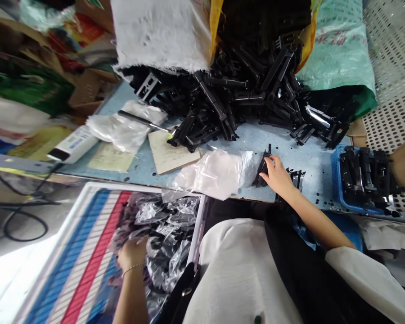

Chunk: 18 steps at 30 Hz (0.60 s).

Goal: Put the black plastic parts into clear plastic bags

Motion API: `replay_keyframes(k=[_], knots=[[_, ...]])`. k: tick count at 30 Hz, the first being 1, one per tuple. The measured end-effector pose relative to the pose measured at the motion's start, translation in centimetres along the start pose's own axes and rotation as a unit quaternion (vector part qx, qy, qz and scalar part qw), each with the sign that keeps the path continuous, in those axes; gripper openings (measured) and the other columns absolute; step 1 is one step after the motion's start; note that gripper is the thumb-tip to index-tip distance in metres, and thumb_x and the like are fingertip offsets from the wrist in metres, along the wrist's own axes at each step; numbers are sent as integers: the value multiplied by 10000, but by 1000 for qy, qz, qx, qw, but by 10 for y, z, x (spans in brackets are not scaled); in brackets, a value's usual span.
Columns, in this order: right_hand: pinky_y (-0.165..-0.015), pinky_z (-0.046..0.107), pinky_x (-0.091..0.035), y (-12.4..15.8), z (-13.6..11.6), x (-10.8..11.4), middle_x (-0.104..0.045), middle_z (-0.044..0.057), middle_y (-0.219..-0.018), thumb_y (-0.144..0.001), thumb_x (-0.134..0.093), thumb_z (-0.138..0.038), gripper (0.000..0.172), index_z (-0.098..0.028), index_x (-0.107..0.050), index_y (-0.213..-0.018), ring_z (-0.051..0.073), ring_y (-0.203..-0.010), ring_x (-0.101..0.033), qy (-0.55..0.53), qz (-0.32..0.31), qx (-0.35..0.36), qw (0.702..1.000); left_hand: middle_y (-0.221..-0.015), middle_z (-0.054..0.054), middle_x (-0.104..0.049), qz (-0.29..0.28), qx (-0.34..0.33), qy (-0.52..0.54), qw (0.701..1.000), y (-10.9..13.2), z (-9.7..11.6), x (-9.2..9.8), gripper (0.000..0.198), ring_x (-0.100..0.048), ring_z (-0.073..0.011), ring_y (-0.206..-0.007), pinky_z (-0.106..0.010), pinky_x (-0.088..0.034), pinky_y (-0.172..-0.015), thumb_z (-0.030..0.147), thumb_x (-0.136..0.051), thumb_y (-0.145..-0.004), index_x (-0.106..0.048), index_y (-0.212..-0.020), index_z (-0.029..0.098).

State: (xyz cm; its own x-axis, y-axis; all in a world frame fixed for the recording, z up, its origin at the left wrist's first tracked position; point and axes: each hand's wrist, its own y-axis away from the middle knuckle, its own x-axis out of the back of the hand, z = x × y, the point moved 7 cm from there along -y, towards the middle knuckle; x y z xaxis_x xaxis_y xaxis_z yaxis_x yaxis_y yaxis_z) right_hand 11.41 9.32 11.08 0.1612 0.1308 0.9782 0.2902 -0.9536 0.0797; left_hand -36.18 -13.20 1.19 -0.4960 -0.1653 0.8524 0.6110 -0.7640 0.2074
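Observation:
My right hand [279, 174] is at the front of the pale blue table, its thumb and fingers closed on a slim black plastic part [262, 170]. Several similar black parts [296, 177] lie just right of that hand. Beside the held part, on its left, lie clear plastic bags [219, 173]. My left hand [132, 253], with a thin bracelet at the wrist, is down over a crate [94, 185] of black parts in clear bags [170, 234]. Its fingers are turned away and blurred, so whether they grip a bag is hidden.
A large heap of black parts [219, 99] spills from a sack [162, 33] at the back. A blue basket [339, 180] of parts stands at right. A screwdriver-like tool [138, 118], a flat block [170, 150] and a white box [76, 144] lie to the left.

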Motion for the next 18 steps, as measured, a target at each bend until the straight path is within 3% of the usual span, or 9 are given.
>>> replay_keyframes(k=[2, 4, 7, 9, 10, 12, 15, 16, 18], knots=[[-888, 499, -577, 8, 3, 2, -517, 290, -1403, -973, -631, -367, 583, -101, -442, -1456, 414, -1126, -685, 8, -31, -58, 998, -598, 13, -553, 93, 5, 21, 995, -8, 37, 2, 213, -624, -246, -627, -436, -576, -670, 428, -605, -777, -579, -743, 220], [-865, 503, -569, 14, 2, 3, -608, 297, -1276, -982, -620, -427, 610, -83, -430, -1448, 425, -1049, -717, 6, -73, -99, 992, -836, -45, -668, 117, -82, 103, 984, -10, 105, -11, 262, -677, -238, -780, -411, -592, -769, 418, -609, -839, -644, -961, 189], [-876, 522, -549, 13, -6, 2, -691, 292, -1140, -997, -585, -458, 641, -71, -392, -1471, 445, -1044, -720, -9, -113, -116, 987, -1045, -97, -673, 33, -320, 206, 924, 9, 241, -58, 214, -683, -221, -928, -366, -594, -825, 351, -590, -922, -658, -1050, 194], [-895, 516, -537, 8, -7, 1, -712, 283, -1132, -1003, -577, -376, 602, -78, -378, -1486, 436, -1055, -719, -14, -128, -114, 985, -1072, -111, -660, -26, -402, 202, 893, 26, 312, -99, 158, -673, -224, -987, -368, -589, -860, 255, -531, -958, -663, -1024, 199], [-906, 508, -532, 5, -5, 0, -717, 276, -1141, -995, -576, -317, 581, -84, -378, -1489, 425, -1061, -719, -20, -135, -114, 984, -1062, -121, -656, -37, -411, 173, 894, 31, 337, -118, 120, -669, -241, -987, -391, -585, -869, 244, -559, -946, -659, -988, 190], [-927, 488, -524, 1, 10, 2, -722, 249, -1160, -969, -570, -230, 566, -104, -389, -1490, 398, -1072, -716, -51, -129, -129, 982, -1086, -163, -652, -47, -404, 104, 907, 36, 366, -150, 109, -652, -295, -1015, -441, -573, -872, 273, -652, -904, -650, -944, 171], [-924, 450, -531, 1, 44, 10, -730, 166, -1127, -929, -597, -257, 579, -147, -431, -1472, 326, -1027, -714, -202, -59, -167, 963, -1107, -181, -656, -83, -381, 65, 918, 31, 371, -171, 64, -637, -314, -1047, -442, -552, -882, 237, -648, -895, -653, -891, 173], [-911, 431, -540, 3, 53, 11, -729, 132, -1105, -911, -612, -285, 576, -163, -459, -1452, 294, -998, -711, -284, -27, -170, 943, -1078, -159, -663, -109, -373, 82, 918, 26, 367, -173, 59, -642, -294, -1037, -422, -546, -892, 209, -619, -900, -654, -860, 183], [-858, 389, -562, 6, 63, 7, -724, 77, -1052, -851, -655, -341, 525, -187, -561, -1343, 238, -927, -703, -468, 6, -163, 868, -991, -99, -671, -174, -347, 154, 909, 14, 356, -171, 115, -655, -241, -975, -374, -536, -902, 191, -598, -890, -656, -791, 199]])
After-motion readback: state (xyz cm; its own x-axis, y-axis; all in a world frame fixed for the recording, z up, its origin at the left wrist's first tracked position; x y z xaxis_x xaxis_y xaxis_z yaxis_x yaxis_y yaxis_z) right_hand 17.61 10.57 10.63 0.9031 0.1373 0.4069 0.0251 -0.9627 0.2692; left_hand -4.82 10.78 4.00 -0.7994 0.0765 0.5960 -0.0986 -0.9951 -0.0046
